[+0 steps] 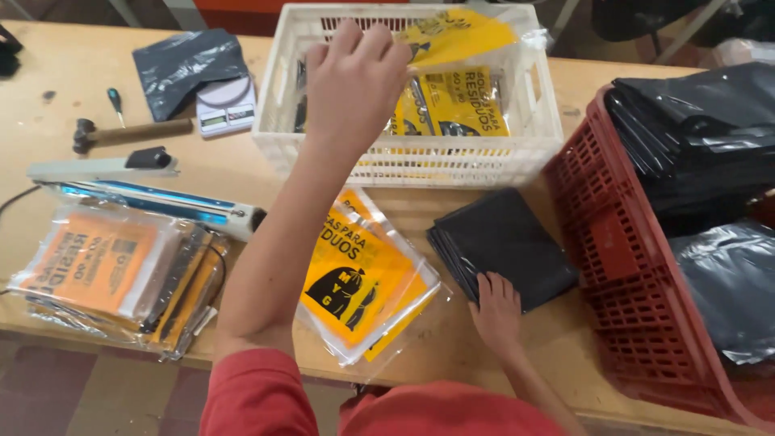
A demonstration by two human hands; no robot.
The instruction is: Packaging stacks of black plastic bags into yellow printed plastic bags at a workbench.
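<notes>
Our left hand (355,77) reached, fingers curled, over the white crate (408,161) at twelve o'clock; our right hand (495,311) pressed flat on black bags (504,242).

yellow packets (452,101) in white crate (404,165), orange-labelled packets (105,266) left

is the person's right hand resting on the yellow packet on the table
No, the right hand rests on the stack of folded black bags, beside the yellow packet, while the left hand reaches into the white crate.
</notes>
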